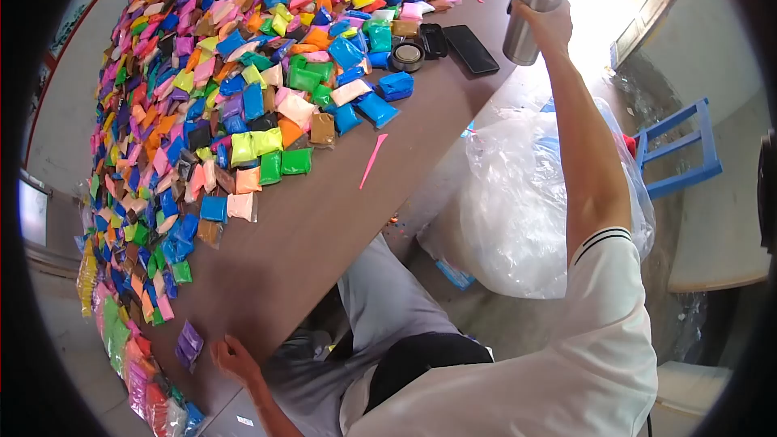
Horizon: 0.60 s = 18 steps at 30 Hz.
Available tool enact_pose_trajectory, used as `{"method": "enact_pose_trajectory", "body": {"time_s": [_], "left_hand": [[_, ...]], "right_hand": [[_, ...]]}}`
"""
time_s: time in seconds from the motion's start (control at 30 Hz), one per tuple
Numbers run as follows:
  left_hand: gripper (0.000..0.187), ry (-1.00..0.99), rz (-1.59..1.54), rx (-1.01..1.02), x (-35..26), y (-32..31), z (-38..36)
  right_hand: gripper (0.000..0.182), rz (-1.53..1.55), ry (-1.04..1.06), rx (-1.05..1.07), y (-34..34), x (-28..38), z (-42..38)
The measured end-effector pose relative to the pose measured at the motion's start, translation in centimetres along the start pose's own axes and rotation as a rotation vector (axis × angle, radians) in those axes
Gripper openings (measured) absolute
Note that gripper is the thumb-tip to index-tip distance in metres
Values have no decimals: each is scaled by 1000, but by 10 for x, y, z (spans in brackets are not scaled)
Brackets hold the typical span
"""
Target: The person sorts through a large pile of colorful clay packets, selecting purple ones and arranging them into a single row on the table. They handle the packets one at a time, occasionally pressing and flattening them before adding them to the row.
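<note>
My right hand (550, 26) is wrapped around a stainless steel vacuum flask (522, 42), held upright at the table's far right edge. A round black-and-silver lid (407, 55) lies on the table to its left, beside a small open black case (434, 40) and a black smartphone (472, 49). My left hand (236, 358) is at the near table edge, its fingers loosely curled with nothing visible in them. The nearest thing to it is a purple packet (189, 345).
A large heap of small colourful packets (243, 73) covers much of the brown table (291, 247). A pink plastic stick (373, 160) lies near the edge. To the right, a big clear plastic bag (518, 202) is on the floor before a blue chair frame (678, 146).
</note>
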State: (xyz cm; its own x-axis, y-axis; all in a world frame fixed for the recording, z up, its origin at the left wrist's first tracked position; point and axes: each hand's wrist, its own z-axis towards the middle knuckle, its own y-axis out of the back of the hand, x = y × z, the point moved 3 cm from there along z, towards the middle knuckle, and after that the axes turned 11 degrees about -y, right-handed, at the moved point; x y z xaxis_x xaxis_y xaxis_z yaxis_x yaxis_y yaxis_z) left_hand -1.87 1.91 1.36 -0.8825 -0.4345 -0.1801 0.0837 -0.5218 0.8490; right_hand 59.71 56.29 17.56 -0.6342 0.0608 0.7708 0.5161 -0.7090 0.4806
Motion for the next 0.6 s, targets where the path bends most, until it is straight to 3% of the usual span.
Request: {"method": "enact_pose_trajectory", "body": {"time_s": [0.17, 0.33, 0.37, 0.43, 0.5, 0.53, 0.6], "left_hand": [[33, 34, 24, 18, -10, -2, 8], [31, 13, 75, -5, 2, -6, 4], [30, 29, 68, -16, 0, -6, 5], [28, -3, 106, 15, 2, -12, 3], [26, -4, 154, 11, 3, -9, -2], [25, -11, 166, -1, -1, -11, -1], [25, -34, 183, -44, 6, -12, -6]], "right_hand": [[90, -42, -135, -19, -45, -44, 37], [92, -64, -121, -41, -70, -62, 55], [102, -58, -104, -29, -71, -64, 60], [102, -121, -31, -72, -87, -90, 86], [95, -104, 43, -39, -107, -127, 128], [95, 36, -33, 99, -108, -133, 138], [79, 28, 223, 119, -110, -137, 157]]}}
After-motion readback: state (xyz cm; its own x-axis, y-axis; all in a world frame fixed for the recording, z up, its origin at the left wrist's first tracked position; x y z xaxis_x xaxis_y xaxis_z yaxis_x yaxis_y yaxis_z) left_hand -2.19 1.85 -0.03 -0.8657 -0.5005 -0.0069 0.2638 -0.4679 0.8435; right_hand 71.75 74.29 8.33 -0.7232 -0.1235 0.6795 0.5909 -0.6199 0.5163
